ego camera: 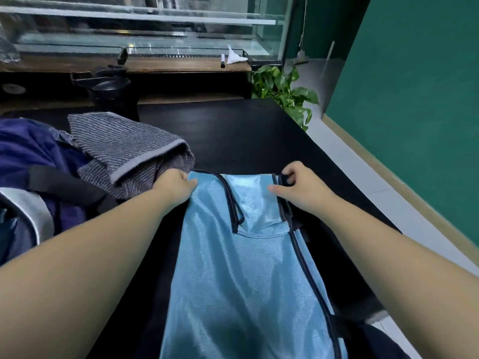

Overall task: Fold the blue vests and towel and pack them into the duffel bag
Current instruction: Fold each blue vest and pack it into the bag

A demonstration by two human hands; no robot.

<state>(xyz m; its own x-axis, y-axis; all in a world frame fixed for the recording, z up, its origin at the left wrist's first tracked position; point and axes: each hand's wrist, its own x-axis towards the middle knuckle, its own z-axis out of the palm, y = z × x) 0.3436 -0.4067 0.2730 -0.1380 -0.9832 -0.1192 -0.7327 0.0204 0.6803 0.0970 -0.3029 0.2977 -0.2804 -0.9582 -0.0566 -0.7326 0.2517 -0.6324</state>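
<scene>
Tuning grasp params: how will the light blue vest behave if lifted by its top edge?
Blue vest is thin and rippled on the table, so probably floppy and light. Its sheen suggests slippery fabric. Both the left hand and the right hand pinch its top corners.

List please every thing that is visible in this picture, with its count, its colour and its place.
blue vest: one, light blue with dark trim, flat on the table, in the middle near the person
towel: one, grey striped, crumpled, left of the vest, partly lying on the duffel bag
duffel bag: one, dark blue with black strap, at the left edge
table: one, black, under the vest
bottle: one, black, behind the towel
plant: one, green, off the table's far right corner
glass case: one, clear, at the back
left hand: one, pinching the vest's far left corner
right hand: one, pinching the vest's far right corner
</scene>
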